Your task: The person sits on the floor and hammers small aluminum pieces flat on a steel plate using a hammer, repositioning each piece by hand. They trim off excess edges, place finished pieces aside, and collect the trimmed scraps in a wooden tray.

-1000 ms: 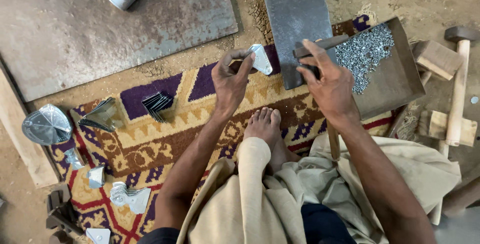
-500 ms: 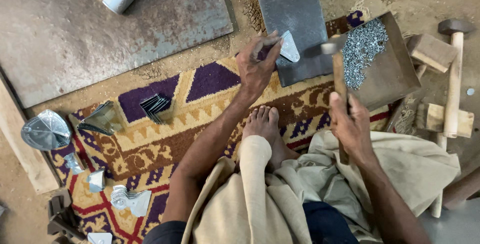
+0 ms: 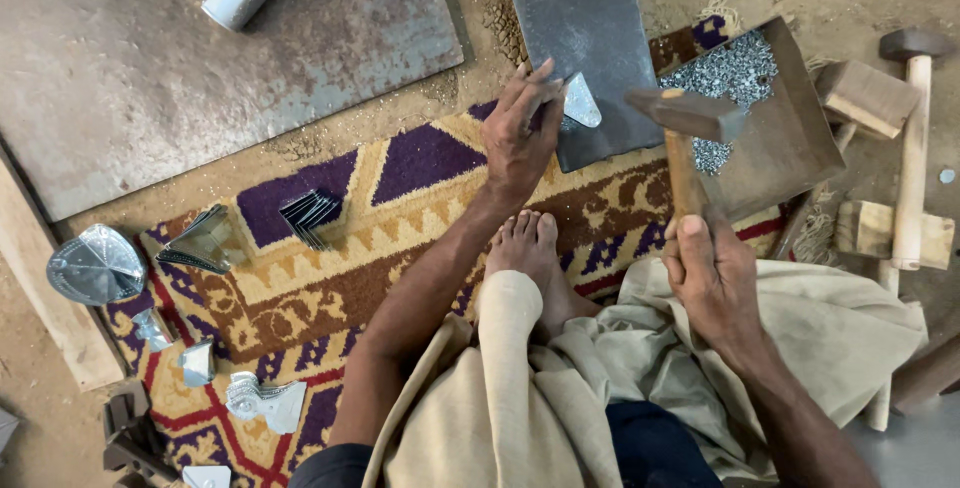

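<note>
Fingers (image 3: 540, 88) of left hand (image 3: 515, 143) pinch small metal piece (image 3: 580, 103) on dark steel plate (image 3: 585, 28) | right hand (image 3: 712, 283) grips hammer (image 3: 685, 128), head raised just right of piece | tray of rivets (image 3: 790, 138) far right.

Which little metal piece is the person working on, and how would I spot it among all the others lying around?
Start at the dark steel block at the top middle, beyond the patterned rug. On its near edge the left hand pins a small shiny metal piece with a rounded tip. It alone lies on the block, beside the raised hammer in the right hand; the other pieces lie on the rug.
</note>
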The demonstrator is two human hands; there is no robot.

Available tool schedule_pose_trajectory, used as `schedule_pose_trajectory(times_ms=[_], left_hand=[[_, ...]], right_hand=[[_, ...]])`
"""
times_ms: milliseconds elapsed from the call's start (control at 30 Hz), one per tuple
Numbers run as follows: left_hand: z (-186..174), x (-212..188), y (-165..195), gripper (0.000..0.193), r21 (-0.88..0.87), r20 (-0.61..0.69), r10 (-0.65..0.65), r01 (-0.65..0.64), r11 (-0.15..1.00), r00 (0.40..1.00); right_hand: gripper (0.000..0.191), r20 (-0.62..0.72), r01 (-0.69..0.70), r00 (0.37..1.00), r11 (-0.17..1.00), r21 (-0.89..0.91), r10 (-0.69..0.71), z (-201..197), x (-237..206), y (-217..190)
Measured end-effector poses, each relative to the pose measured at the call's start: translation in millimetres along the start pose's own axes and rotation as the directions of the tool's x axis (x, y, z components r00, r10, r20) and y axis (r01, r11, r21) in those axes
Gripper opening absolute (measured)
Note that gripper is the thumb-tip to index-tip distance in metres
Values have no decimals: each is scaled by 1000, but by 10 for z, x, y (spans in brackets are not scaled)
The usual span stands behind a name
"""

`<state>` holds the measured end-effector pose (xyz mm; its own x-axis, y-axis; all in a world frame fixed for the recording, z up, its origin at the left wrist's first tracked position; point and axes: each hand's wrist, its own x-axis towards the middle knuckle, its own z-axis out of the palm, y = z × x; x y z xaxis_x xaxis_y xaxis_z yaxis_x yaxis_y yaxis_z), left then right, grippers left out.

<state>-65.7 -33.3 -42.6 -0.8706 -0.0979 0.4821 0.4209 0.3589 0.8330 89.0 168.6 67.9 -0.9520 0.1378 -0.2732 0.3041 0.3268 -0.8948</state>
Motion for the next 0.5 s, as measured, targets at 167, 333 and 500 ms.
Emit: schedule_pose_trajectory(times_ms=[167, 333, 500], left_hand=[[-23, -26, -19, 10, 3, 34, 34, -34, 999, 999], [-47, -8, -73, 11, 60, 44, 49, -51, 997, 998], [-46, 7, -92, 14, 94, 58, 93, -98, 991, 994]], right_hand=[[36, 144, 54, 990, 923, -382, 1, 44, 176, 10], [40, 43, 36, 999, 950, -312, -23, 74, 136, 49], [46, 28, 79, 997, 946, -314, -74, 100, 159, 18]])
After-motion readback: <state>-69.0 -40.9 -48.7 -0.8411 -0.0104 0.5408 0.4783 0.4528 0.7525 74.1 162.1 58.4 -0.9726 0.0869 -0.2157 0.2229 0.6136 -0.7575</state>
